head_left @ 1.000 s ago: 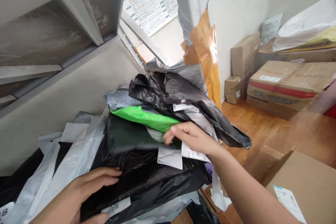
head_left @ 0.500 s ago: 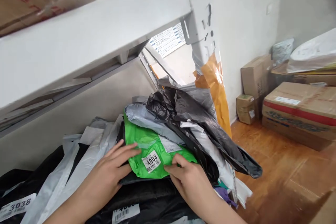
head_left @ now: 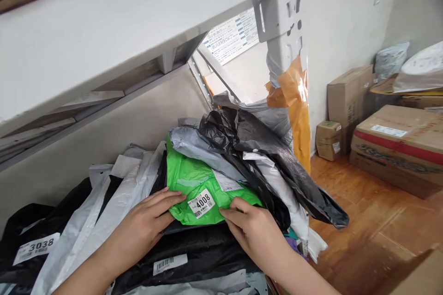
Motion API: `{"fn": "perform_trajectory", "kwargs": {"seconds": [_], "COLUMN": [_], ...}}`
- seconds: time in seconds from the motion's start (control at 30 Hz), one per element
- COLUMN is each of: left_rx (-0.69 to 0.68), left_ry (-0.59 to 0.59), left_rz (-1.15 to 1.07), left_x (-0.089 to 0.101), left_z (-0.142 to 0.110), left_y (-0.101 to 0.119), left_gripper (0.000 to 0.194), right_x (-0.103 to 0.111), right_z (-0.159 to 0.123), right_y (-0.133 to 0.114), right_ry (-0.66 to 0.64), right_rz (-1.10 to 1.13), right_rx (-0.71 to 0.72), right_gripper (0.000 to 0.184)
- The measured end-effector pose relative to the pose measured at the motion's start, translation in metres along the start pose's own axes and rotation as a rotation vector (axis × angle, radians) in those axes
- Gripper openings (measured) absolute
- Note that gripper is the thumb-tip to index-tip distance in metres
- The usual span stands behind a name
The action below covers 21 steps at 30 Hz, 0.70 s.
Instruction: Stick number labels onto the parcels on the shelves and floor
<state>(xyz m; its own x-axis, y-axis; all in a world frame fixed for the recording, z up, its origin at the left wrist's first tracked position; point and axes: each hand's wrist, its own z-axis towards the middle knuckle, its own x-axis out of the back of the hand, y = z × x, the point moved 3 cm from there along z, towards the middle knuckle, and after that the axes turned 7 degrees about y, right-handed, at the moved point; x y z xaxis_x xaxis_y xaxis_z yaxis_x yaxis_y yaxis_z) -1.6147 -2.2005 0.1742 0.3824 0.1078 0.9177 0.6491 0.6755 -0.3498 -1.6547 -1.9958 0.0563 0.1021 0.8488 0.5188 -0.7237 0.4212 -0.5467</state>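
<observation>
A bright green plastic mailer bag (head_left: 188,170) with a white label reading 4008 lies in a stack of parcels on the shelf. My left hand (head_left: 147,214) grips its lower left edge, fingers on top and thumb below. At the lower right edge, my right hand (head_left: 247,221) pinches the same bag between thumb and bent fingers. Grey and crumpled black mailer bags (head_left: 256,133) rest on the green bag's upper part. Beneath it lies a black mailer bag (head_left: 204,249) with a barcode label.
White mailer bags (head_left: 93,221) and a black bag labelled 3038 (head_left: 38,239) stand on the left. A white shelf beam (head_left: 121,32) crosses above my hands. The taped upright (head_left: 294,101) stands right of the stack, with cardboard boxes (head_left: 398,143) on the wooden floor beyond.
The view has shifted, so the shelf beam sits higher and the upright further right. Both hands stay at the green bag, the left fingers now closer together.
</observation>
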Motion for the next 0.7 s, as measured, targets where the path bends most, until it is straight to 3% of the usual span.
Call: {"fn": "perform_trajectory", "kwargs": {"seconds": [0.27, 0.43, 0.57, 0.7], "left_rx": [0.017, 0.006, -0.05, -0.072], "left_ry": [0.009, 0.012, 0.02, 0.027], "left_rz": [-0.011, -0.005, 0.055, 0.103], "left_x": [-0.001, 0.0, 0.003, 0.002], "left_z": [-0.001, 0.001, 0.005, 0.004], "left_y": [0.0, 0.0, 0.002, 0.002], "left_gripper": [0.057, 0.045, 0.038, 0.033], "right_x": [0.006, 0.012, 0.002, -0.01], "right_z": [0.002, 0.028, 0.053, 0.063], "right_y": [0.0, -0.009, -0.015, -0.015], "right_ry": [-0.052, 0.008, -0.099, -0.173], "right_rz": [0.126, 0.255, 0.151, 0.191], "right_rx": [-0.087, -0.243, -0.388, -0.435], "right_gripper": [0.02, 0.023, 0.027, 0.029]}}
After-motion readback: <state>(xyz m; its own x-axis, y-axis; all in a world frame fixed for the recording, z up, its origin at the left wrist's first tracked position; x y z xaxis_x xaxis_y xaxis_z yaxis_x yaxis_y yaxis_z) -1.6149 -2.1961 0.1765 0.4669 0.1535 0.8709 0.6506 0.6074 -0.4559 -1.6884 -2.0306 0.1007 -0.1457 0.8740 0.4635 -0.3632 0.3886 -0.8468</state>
